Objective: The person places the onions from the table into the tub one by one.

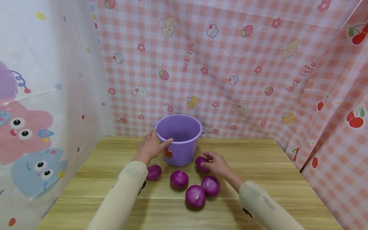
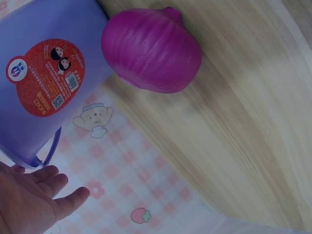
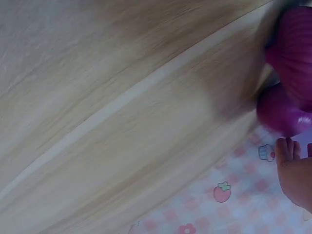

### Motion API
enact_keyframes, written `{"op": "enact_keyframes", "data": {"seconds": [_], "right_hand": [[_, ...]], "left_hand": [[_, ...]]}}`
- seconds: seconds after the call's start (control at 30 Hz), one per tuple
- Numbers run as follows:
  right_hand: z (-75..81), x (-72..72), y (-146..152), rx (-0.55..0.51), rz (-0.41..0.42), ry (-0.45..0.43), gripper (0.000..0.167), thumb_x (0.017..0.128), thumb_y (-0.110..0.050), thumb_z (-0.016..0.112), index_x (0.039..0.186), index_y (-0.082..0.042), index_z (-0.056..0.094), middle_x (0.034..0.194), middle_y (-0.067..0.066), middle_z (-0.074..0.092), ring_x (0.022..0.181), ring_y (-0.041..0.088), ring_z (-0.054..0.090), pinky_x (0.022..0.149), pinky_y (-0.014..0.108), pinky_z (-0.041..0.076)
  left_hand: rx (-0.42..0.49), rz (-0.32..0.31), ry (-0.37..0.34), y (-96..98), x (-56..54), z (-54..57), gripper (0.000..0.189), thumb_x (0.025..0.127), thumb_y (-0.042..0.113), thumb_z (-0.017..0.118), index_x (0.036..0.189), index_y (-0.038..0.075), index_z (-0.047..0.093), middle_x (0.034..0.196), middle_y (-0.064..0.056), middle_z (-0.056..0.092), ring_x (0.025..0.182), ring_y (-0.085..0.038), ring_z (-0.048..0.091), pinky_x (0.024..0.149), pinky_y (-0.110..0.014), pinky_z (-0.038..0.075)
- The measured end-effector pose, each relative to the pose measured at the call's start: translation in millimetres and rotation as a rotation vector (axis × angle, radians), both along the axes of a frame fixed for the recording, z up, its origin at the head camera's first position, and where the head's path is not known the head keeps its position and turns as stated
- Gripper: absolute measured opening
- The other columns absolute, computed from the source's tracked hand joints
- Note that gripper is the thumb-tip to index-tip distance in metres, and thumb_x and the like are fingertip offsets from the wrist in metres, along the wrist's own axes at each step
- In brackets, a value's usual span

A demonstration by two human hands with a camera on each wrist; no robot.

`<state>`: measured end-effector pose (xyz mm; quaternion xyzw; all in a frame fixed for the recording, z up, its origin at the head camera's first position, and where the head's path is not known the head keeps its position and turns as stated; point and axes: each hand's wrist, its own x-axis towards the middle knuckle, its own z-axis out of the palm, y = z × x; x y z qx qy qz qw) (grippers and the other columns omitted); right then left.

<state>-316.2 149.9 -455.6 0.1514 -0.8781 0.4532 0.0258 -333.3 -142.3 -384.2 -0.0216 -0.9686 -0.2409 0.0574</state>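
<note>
A purple bucket (image 1: pixel 184 153) stands upright near the back of the wooden table. My left hand (image 1: pixel 149 147) touches its left side, the thumb lying along the front rim. In the left wrist view the other fingers (image 2: pixel 53 185) are loosely stretched beside the rim and the handle. My right hand (image 1: pixel 217 164) has thumb and fingers around a purple onion (image 1: pixel 201 164), just right of the bucket. Two onions touch in front of it, one farther back (image 1: pixel 210 186) and one nearer (image 1: pixel 195 196). Another onion (image 1: pixel 179 180) sits before the bucket, and one (image 1: pixel 154 172) lies by my left wrist.
A wooden tabletop (image 1: pixel 244 214) lies under everything. Behind the bucket hangs a pink checked cloth (image 1: pixel 230 64), which continues along the right side. A white cartoon-print cloth (image 1: pixel 72 80) hangs at the left. A red label (image 2: pixel 48 78) is on the bucket's side.
</note>
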Motion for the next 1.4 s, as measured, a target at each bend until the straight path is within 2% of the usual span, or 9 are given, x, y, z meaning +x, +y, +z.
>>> {"op": "enact_keyframes", "data": {"seconds": [0.2, 0.33, 0.43, 0.63, 0.77, 1.1, 1.3, 1.4], "right_hand": [[-7.9, -6.0, 2, 0.093, -0.012, -0.035, 0.053, 0.086, -0.015, 0.077, 0.133, 0.003, 0.059, 0.132, 0.022, 0.059, 0.119, 0.041, 0.056, 0.099, 0.053, 0.046], [-15.7, -11.4, 1, 0.11, 0.01, -0.093, 0.062, 0.088, -0.022, 0.077, 0.139, 0.004, 0.053, 0.135, 0.023, 0.057, 0.121, 0.042, 0.055, 0.101, 0.053, 0.046], [-21.6, -15.5, -1, 0.085, 0.015, -0.129, 0.066, 0.087, -0.024, 0.078, 0.141, 0.004, 0.05, 0.133, 0.024, 0.058, 0.12, 0.041, 0.056, 0.101, 0.051, 0.046], [-27.5, -21.5, -5, 0.085, 0.03, -0.092, 0.063, 0.086, -0.024, 0.079, 0.139, 0.001, 0.054, 0.125, 0.021, 0.064, 0.116, 0.037, 0.06, 0.1, 0.05, 0.047], [-26.6, -20.6, -6, 0.087, 0.029, -0.082, 0.061, 0.086, -0.024, 0.079, 0.136, 0.001, 0.057, 0.122, 0.02, 0.066, 0.113, 0.035, 0.062, 0.098, 0.049, 0.048], [-9.6, -12.3, 1, 0.018, 0.009, -0.107, 0.06, 0.088, -0.023, 0.076, 0.14, -0.002, 0.054, 0.123, 0.02, 0.064, 0.114, 0.036, 0.061, 0.093, 0.046, 0.052], [14.0, -10.7, 9, -0.028, -0.014, -0.093, 0.062, 0.087, -0.026, 0.077, 0.141, -0.005, 0.054, 0.124, 0.021, 0.064, 0.115, 0.035, 0.061, 0.09, 0.042, 0.054], [29.6, -8.6, 14, -0.061, 0.012, -0.081, 0.063, 0.089, -0.026, 0.076, 0.143, -0.004, 0.052, 0.125, 0.023, 0.063, 0.115, 0.036, 0.061, 0.09, 0.043, 0.055]], "left_hand": [[-0.003, 0.005, 0.007, -0.7, -0.6, 1.1, 0.109, 0.085, 0.081, 0.045, 0.156, 0.003, 0.019, 0.152, -0.026, 0.036, 0.137, -0.044, 0.036, 0.105, -0.067, 0.032], [-0.01, 0.008, -0.002, -0.9, -1.0, 0.8, 0.114, 0.082, 0.085, 0.042, 0.156, 0.002, 0.018, 0.152, -0.026, 0.035, 0.138, -0.044, 0.035, 0.106, -0.067, 0.032], [-0.005, 0.007, -0.006, -0.6, -1.1, 0.4, 0.114, 0.082, 0.085, 0.042, 0.157, 0.002, 0.017, 0.153, -0.027, 0.034, 0.138, -0.044, 0.035, 0.106, -0.067, 0.031], [0.002, 0.012, -0.011, 0.4, -0.4, 1.2, 0.107, 0.086, 0.078, 0.048, 0.157, 0.003, 0.017, 0.152, -0.026, 0.035, 0.137, -0.043, 0.035, 0.106, -0.066, 0.032], [0.007, 0.014, -0.015, 1.2, 0.6, 2.6, 0.105, 0.087, 0.076, 0.05, 0.156, 0.003, 0.018, 0.151, -0.026, 0.036, 0.137, -0.043, 0.036, 0.106, -0.067, 0.033], [0.01, 0.015, -0.015, 0.3, -0.3, 1.6, 0.109, 0.085, 0.078, 0.049, 0.157, 0.003, 0.016, 0.153, -0.027, 0.034, 0.138, -0.044, 0.034, 0.105, -0.068, 0.031], [0.003, 0.014, -0.029, -0.2, 0.1, 2.7, 0.113, 0.083, 0.083, 0.045, 0.157, 0.004, 0.015, 0.153, -0.027, 0.033, 0.138, -0.044, 0.034, 0.106, -0.069, 0.029], [0.0, 0.015, -0.031, -0.7, -0.7, 2.4, 0.113, 0.083, 0.083, 0.044, 0.157, 0.004, 0.015, 0.153, -0.027, 0.032, 0.139, -0.044, 0.033, 0.106, -0.069, 0.028]]}}
